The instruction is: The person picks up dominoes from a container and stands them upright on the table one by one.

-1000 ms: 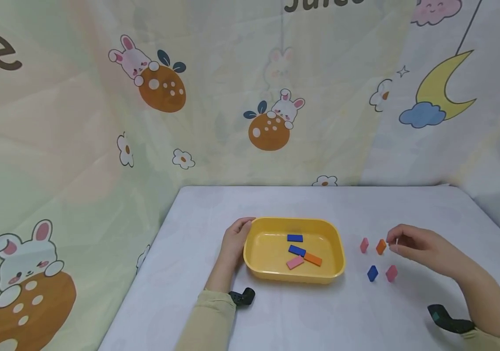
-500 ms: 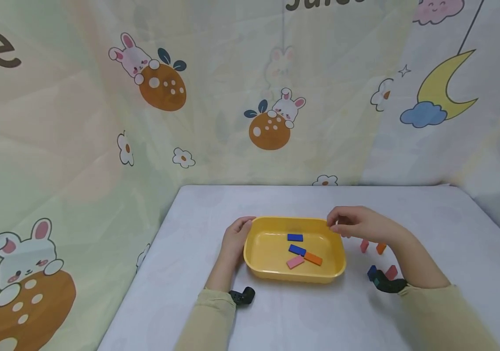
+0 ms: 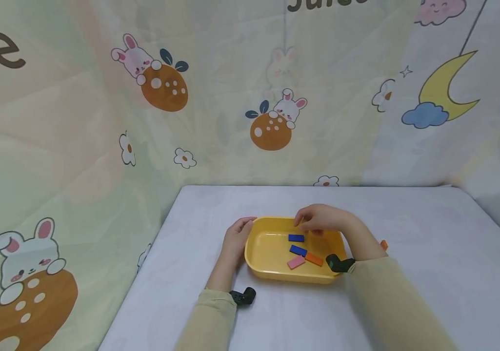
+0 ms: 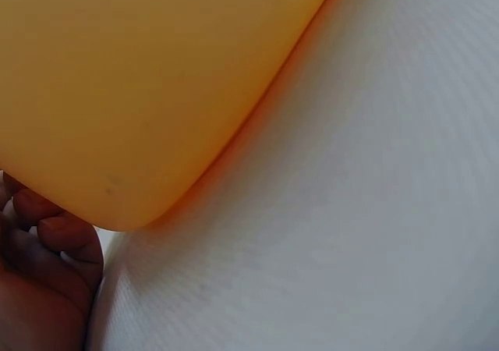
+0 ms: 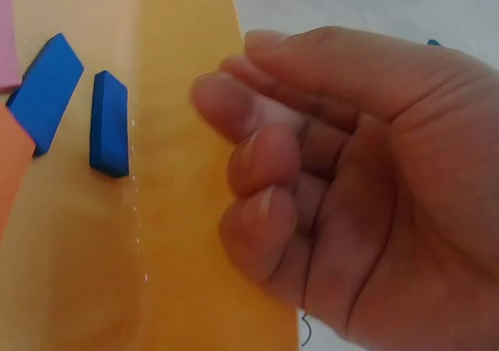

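A yellow rectangular tray (image 3: 267, 276) sits on the white table. At its left end my left hand (image 3: 235, 241) grips the rim; in the left wrist view that hand's fingers (image 4: 66, 234) lie against the tray's outer wall. Inside the tray are a blue block (image 3: 295, 238), a second blue block (image 3: 298, 250), an orange block (image 3: 314, 259) and a pink block (image 3: 295, 262). Over the tray's back right part hovers my right hand (image 3: 324, 218). Its fingers are loosely bent, and the right wrist view reveals nothing between them. The blue block (image 5: 109, 123) nearest them is apart from the fingers.
Part of an orange block (image 3: 384, 244) on the table peeks out right of my right forearm, which covers that area. A printed cloth (image 3: 219, 97) hangs behind and to the left of the table. Each wrist carries a black camera mount (image 3: 244, 296).
My right hand has swept left from beside the loose blocks, over the tray's right rim, to above its back part. The left hand and the blocks in the tray stay put.
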Tool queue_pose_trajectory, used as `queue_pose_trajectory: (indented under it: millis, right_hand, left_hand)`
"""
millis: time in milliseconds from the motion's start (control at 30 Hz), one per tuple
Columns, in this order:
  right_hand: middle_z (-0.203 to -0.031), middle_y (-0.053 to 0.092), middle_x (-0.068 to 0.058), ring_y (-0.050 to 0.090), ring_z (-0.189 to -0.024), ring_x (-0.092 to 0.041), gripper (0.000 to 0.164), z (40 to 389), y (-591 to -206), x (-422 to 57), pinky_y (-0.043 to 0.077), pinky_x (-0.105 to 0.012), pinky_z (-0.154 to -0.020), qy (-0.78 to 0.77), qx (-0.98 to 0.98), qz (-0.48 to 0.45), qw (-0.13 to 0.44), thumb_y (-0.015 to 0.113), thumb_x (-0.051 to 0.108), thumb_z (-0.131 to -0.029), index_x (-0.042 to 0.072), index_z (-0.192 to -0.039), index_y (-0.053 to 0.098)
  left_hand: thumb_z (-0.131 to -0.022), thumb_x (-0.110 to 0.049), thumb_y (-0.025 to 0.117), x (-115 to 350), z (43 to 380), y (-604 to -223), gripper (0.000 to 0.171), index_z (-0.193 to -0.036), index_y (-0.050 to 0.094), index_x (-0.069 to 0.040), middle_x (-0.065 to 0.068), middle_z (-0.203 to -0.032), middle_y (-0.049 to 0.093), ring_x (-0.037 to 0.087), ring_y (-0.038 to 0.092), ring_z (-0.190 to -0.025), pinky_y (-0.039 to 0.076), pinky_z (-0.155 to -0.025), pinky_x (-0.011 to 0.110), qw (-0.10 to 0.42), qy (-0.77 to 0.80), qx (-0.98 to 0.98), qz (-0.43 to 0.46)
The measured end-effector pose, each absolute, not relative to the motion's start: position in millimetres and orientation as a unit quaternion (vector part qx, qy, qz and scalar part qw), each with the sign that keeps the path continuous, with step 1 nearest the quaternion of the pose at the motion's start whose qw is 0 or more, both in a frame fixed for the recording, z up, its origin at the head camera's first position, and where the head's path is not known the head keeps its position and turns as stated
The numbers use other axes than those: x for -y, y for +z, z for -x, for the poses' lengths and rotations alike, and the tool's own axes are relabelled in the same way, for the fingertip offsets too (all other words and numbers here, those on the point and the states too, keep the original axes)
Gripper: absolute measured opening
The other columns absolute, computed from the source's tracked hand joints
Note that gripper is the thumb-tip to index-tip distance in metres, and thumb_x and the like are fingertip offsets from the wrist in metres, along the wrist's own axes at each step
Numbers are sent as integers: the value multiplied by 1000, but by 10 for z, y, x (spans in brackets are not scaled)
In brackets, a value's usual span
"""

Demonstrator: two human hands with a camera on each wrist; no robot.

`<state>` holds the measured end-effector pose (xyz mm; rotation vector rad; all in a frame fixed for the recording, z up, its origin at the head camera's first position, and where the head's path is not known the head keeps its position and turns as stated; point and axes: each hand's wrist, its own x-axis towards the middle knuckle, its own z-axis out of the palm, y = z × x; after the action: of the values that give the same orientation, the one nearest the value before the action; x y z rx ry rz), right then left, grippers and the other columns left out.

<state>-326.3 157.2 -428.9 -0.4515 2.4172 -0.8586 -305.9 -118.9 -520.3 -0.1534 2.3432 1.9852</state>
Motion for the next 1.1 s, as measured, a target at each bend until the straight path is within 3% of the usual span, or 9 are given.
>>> queue_pose_trajectory:
  millis: [167, 333, 600, 767, 1100]
  right_hand:
    - [-81, 69, -8, 50, -56, -16, 31, 3269, -4323, -1460, 45, -23, -55, -275, -894, 150, 319, 63, 24, -96, 14, -124, 67]
    - [-79, 70, -6, 56, -57, -17, 22, 3239, -4418, -1397, 52, -24, -57, -272, -890, 130, 343, 62, 22, -96, 13, -115, 68]
    - [-77, 69, -5, 58, -58, -16, 20, 3254, -4586, -1308, 52, -24, -57, -301, -885, 145, 324, 64, 16, -94, 12, -113, 68]
    - [-68, 61, 0, 52, -54, -14, 17, 3249, -4677, -1273, 44, -21, -51, -281, -886, 174, 325, 67, 18, -93, 17, -110, 65]
    - [-71, 54, 1, 52, -64, -15, 12, 3273, -4786, -1336, 40, -24, -60, -276, -881, 212, 321, 65, 15, -92, 22, -102, 64]
  left_hand:
    - [-98, -45, 56, 1195, 3057, -5202, 25, -114, 70, -31, -9, -117, 69, 14, 62, -114, 52, -101, 36, 34, 646, -761, 49]
    - [-98, -45, 57, 1187, 3059, -5210, 25, -114, 70, -31, -9, -116, 70, 14, 63, -112, 53, -99, 35, 31, 649, -759, 47]
    - [-97, -46, 57, 1199, 3057, -5216, 26, -114, 70, -31, -9, -116, 70, 13, 63, -111, 54, -98, 35, 27, 648, -760, 44]
    - [-97, -45, 57, 1209, 3064, -5220, 25, -113, 70, -31, -9, -115, 70, 14, 63, -110, 53, -98, 36, 24, 645, -763, 46]
    - [-97, -46, 57, 1190, 3071, -5224, 27, -115, 70, -30, -8, -116, 70, 14, 64, -110, 54, -98, 35, 24, 646, -761, 44]
